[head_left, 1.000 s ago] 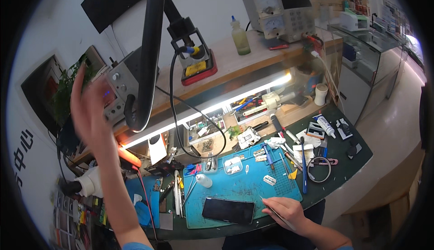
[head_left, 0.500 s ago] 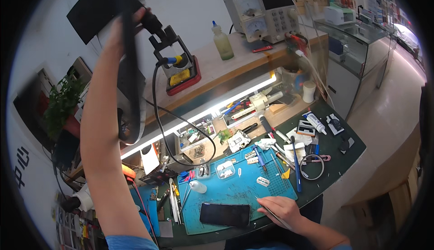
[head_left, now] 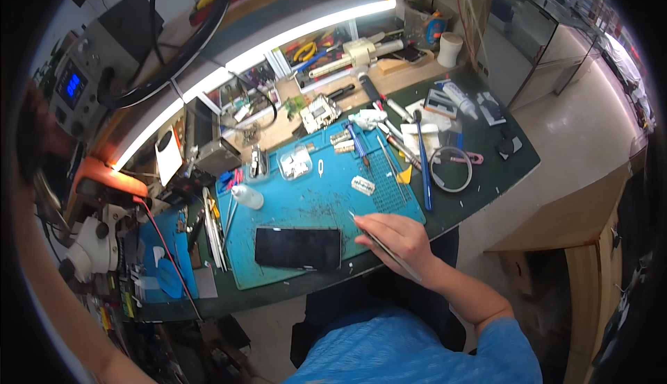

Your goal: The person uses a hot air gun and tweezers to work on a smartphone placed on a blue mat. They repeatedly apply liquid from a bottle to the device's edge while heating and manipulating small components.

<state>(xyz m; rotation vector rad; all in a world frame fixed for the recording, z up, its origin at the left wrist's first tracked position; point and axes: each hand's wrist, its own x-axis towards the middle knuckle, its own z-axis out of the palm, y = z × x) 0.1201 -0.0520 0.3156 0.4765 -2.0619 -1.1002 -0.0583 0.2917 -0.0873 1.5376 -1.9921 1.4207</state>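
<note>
My right hand point(head_left: 399, 241) is closed around slim metal tweezers point(head_left: 381, 244), whose tips end over the blue work mat point(head_left: 306, 200). A dark phone point(head_left: 297, 248) lies flat on the mat just left of that hand, apart from it. Farther off on the mat rest a razor blade point(head_left: 363, 185), a small white dropper bottle point(head_left: 247, 196) and a clear box of small white parts point(head_left: 294, 162). My left hand point(head_left: 33, 123) is raised at the far left rim, dim and blurred, near a station with a lit blue display point(head_left: 71, 87). Its fingers cannot be made out.
A thick black hose point(head_left: 201, 44) arches over the shelf at upper left. Right of the mat lie a blue brush point(head_left: 424, 169), a ring-shaped coil point(head_left: 450, 169) and a white tube point(head_left: 460, 100). An orange tool point(head_left: 114, 178) and a white microscope-like device point(head_left: 94, 241) stand left.
My view has tilted down and shifted. My left hand has left the soldering-iron stand on the upper shelf and is now at the far left rim. My right hand still holds the tweezers beside the phone.
</note>
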